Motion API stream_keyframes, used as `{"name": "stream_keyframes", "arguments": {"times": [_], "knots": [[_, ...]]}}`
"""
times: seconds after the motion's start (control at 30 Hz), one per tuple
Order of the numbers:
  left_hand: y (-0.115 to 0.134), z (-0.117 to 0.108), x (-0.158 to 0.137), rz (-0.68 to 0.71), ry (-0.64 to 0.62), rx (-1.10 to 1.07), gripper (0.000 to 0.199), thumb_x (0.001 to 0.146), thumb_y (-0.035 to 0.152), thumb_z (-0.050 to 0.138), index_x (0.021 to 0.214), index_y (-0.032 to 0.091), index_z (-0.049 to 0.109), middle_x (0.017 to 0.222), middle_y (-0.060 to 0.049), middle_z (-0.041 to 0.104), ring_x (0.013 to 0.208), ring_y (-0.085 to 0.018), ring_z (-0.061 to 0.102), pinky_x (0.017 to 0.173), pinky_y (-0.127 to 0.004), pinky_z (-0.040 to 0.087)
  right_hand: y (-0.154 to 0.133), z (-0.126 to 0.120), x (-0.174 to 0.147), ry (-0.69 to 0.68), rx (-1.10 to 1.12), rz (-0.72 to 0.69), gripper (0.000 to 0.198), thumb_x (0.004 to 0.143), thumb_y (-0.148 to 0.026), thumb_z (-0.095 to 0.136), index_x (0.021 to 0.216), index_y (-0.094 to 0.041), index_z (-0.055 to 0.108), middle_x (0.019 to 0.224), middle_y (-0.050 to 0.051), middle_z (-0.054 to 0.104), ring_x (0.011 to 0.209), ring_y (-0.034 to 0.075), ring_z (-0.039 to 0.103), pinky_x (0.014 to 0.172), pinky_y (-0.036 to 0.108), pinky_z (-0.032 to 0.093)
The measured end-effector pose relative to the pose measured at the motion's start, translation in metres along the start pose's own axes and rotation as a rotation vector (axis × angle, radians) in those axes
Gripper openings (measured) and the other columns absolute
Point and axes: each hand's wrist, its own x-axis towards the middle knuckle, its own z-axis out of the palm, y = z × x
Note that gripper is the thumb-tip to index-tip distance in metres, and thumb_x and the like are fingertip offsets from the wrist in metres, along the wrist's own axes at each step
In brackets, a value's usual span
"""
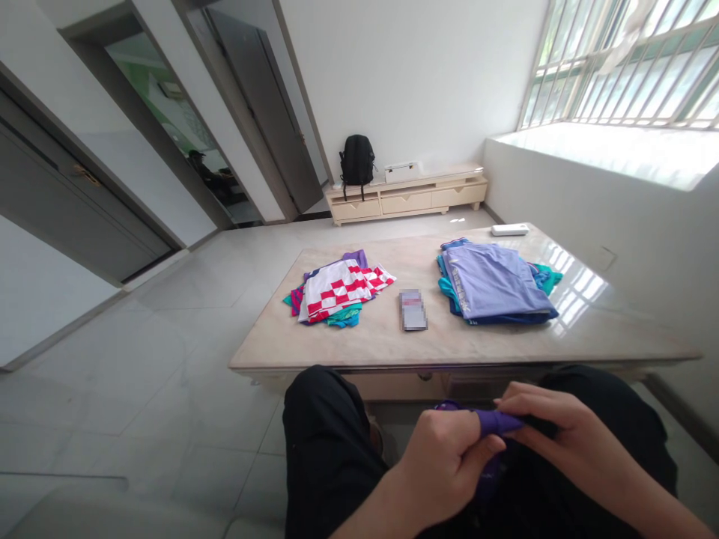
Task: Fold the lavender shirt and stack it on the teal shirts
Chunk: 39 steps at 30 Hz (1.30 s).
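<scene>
Both hands are low over my lap, below the table's near edge. My left hand (pixel 449 457) and my right hand (pixel 567 438) both grip a purple cloth (pixel 495 422) bunched between them; most of it is hidden by my fingers and black trousers. On the marble table (pixel 382 340) ahead lie two clothes piles: a loose pile topped by a red-and-white checked garment (pixel 340 290) at the left, and a folded stack topped by a lavender garment (pixel 491 283) at the right. A small blurred flat object (pixel 413 310) lies between them.
A white remote-like item (pixel 509 230) sits at the table's far right corner. Beyond stands a low wooden cabinet (pixel 407 197) with a black backpack (pixel 357 159) on it. Grey doors line the left wall; a barred window is at the upper right. Tiled floor surrounds the table.
</scene>
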Motion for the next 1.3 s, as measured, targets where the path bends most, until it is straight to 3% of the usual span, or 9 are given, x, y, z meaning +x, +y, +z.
{"name": "stream_keyframes", "arguments": {"times": [0.17, 0.33, 0.53, 0.87, 0.97, 1.03, 1.1, 1.17, 1.3], "knots": [[-0.011, -0.001, -0.004, -0.13, 0.035, -0.166, 0.033, 0.1, 0.045, 0.058, 0.102, 0.019, 0.078, 0.086, -0.008, 0.075, 0.078, -0.02, 0.067, 0.074, -0.029, 0.049, -0.006, -0.003, 0.004, -0.035, 0.044, 0.018, 0.019, 0.095, -0.036, 0.065, 0.086, -0.02, 0.072, 0.079, 0.002, 0.066, 0.072, 0.016, 0.063, 0.066, 0.025, 0.049], [-0.049, 0.014, -0.016, -0.333, -0.028, -0.534, 0.037, 0.087, 0.043, 0.078, 0.109, 0.016, 0.067, 0.092, -0.006, 0.073, 0.081, -0.017, 0.066, 0.073, -0.025, 0.049, -0.01, -0.002, 0.001, -0.085, 0.039, 0.104, 0.011, 0.091, -0.029, 0.063, 0.09, -0.02, 0.071, 0.083, 0.001, 0.067, 0.077, 0.018, 0.062, 0.069, 0.025, 0.046], [-0.099, 0.022, -0.035, -0.467, -0.271, -0.001, 0.027, 0.078, 0.027, 0.081, 0.103, 0.024, 0.072, 0.09, 0.0, 0.075, 0.081, -0.02, 0.068, 0.069, -0.025, 0.046, -0.009, -0.013, 0.003, -0.13, -0.023, 0.084, 0.019, 0.097, -0.037, 0.059, 0.09, -0.022, 0.067, 0.085, 0.001, 0.067, 0.079, 0.017, 0.063, 0.073, 0.025, 0.048], [-0.122, -0.006, -0.035, -0.363, 0.13, 0.322, 0.015, 0.094, 0.015, 0.058, 0.092, 0.019, 0.072, 0.097, -0.01, 0.072, 0.105, -0.029, 0.058, 0.099, -0.044, 0.043, 0.026, -0.035, -0.004, 0.078, -0.269, 0.132, 0.03, 0.096, -0.052, 0.06, 0.108, -0.027, 0.073, 0.101, 0.003, 0.077, 0.089, 0.023, 0.073, 0.078, 0.029, 0.057], [-0.124, -0.014, -0.033, -0.281, 0.352, 0.258, 0.008, 0.087, 0.014, 0.067, 0.084, 0.02, 0.071, 0.096, -0.009, 0.07, 0.114, -0.03, 0.055, 0.105, -0.048, 0.041, 0.025, -0.042, -0.004, 0.085, -0.243, 0.136, 0.031, 0.094, -0.053, 0.062, 0.107, -0.028, 0.075, 0.104, 0.003, 0.078, 0.092, 0.024, 0.074, 0.08, 0.03, 0.059], [-0.129, -0.018, -0.032, -0.277, 0.44, 0.034, 0.006, 0.081, 0.016, 0.073, 0.079, 0.02, 0.068, 0.113, -0.011, 0.069, 0.119, -0.03, 0.057, 0.103, -0.045, 0.046, 0.025, -0.045, -0.003, 0.08, -0.222, 0.157, 0.037, 0.092, -0.055, 0.065, 0.115, -0.028, 0.075, 0.109, 0.005, 0.078, 0.096, 0.026, 0.075, 0.081, 0.03, 0.061], [-0.134, -0.021, -0.032, -0.367, 0.395, -0.267, 0.013, 0.078, 0.021, 0.076, 0.08, 0.018, 0.064, 0.127, -0.012, 0.066, 0.116, -0.028, 0.063, 0.097, -0.041, 0.052, 0.026, -0.046, -0.002, 0.065, -0.218, 0.185, 0.044, 0.088, -0.057, 0.069, 0.121, -0.029, 0.076, 0.111, 0.006, 0.079, 0.097, 0.028, 0.075, 0.081, 0.032, 0.061], [-0.138, -0.025, -0.034, -0.464, 0.306, -0.459, 0.021, 0.078, 0.028, 0.078, 0.083, 0.017, 0.061, 0.114, -0.012, 0.073, 0.101, -0.026, 0.071, 0.087, -0.037, 0.056, 0.03, -0.046, 0.0, 0.048, -0.234, 0.203, 0.043, 0.086, -0.06, 0.071, 0.114, -0.029, 0.079, 0.107, 0.005, 0.08, 0.095, 0.029, 0.076, 0.082, 0.033, 0.062], [-0.136, -0.036, -0.038, -0.515, 0.254, -0.446, 0.027, 0.079, 0.03, 0.079, 0.096, 0.016, 0.063, 0.082, -0.006, 0.077, 0.076, -0.022, 0.073, 0.073, -0.031, 0.056, 0.04, -0.043, 0.002, 0.113, -0.304, 0.214, 0.037, 0.088, -0.063, 0.064, 0.097, -0.031, 0.081, 0.098, 0.001, 0.081, 0.084, 0.026, 0.076, 0.077, 0.033, 0.061]]}}
